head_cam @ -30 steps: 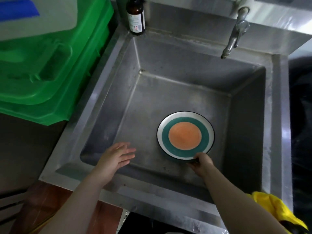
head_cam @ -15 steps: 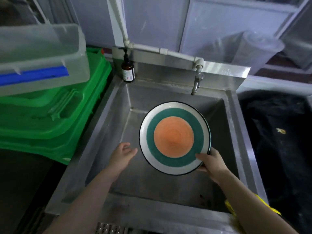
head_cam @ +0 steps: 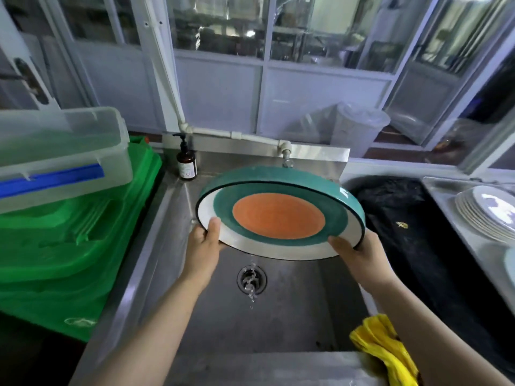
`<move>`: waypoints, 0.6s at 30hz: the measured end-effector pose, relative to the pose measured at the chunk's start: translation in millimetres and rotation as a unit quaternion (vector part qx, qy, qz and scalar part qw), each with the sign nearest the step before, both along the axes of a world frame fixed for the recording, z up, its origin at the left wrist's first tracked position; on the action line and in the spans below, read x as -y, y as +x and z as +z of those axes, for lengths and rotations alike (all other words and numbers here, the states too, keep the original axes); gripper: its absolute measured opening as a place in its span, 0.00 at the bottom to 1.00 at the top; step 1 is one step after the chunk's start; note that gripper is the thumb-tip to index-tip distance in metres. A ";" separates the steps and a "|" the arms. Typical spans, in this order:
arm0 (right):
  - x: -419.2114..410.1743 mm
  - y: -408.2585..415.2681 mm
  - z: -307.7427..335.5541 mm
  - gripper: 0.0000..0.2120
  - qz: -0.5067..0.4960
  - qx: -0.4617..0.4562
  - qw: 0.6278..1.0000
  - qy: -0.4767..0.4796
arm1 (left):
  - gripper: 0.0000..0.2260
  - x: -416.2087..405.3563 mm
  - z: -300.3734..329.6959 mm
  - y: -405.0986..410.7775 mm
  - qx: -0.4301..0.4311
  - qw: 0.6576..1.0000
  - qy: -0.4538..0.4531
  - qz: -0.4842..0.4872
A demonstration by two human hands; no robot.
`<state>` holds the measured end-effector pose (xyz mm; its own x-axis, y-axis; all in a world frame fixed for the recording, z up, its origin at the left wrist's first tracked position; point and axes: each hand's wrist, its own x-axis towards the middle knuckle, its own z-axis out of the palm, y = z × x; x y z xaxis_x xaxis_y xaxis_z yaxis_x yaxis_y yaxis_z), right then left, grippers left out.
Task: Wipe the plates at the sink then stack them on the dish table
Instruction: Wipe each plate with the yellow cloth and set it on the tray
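Two hands hold one plate above the steel sink, clear of the basin floor. The plate has an orange centre, a green ring, a white band and a green outer wall, and it is tilted with its face toward the camera. The left hand grips the rim at the near left edge: the thumb lies on the white band, and the other fingers pass behind the plate, out of view. The right hand grips the rim at the near right edge in the same manner, thumb on the face, remaining fingers hidden underneath. Water drips from the lowest point of the rim toward the drain, which lies directly below the plate.

A yellow cloth lies over the sink's near right corner, just beside the right forearm. A brown pump bottle stands at the far left corner of the sink; the tap sits behind the plate. A stack of white plates rests on the worktop at the right edge. Green bins with a clear container on top stand left of the sink.
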<state>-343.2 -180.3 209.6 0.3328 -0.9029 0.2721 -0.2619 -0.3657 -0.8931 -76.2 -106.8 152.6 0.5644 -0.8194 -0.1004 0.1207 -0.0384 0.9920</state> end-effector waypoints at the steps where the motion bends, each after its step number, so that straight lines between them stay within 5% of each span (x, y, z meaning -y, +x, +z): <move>1: -1.4 -2.0 3.0 0.20 -0.012 0.003 1.000 -0.012 | 0.15 0.1 6.8 -1.9 0.006 1.000 -0.014 -0.003; 4: -5.0 -5.4 11.9 0.20 -0.047 0.014 0.998 -0.041 | 0.09 0.8 24.9 -7.9 0.008 0.998 -0.059 -0.003; 18: -19.7 -14.8 18.5 0.20 -0.124 0.072 0.987 -0.078 | 0.11 -10.3 54.3 -20.7 0.077 0.990 -0.120 -0.007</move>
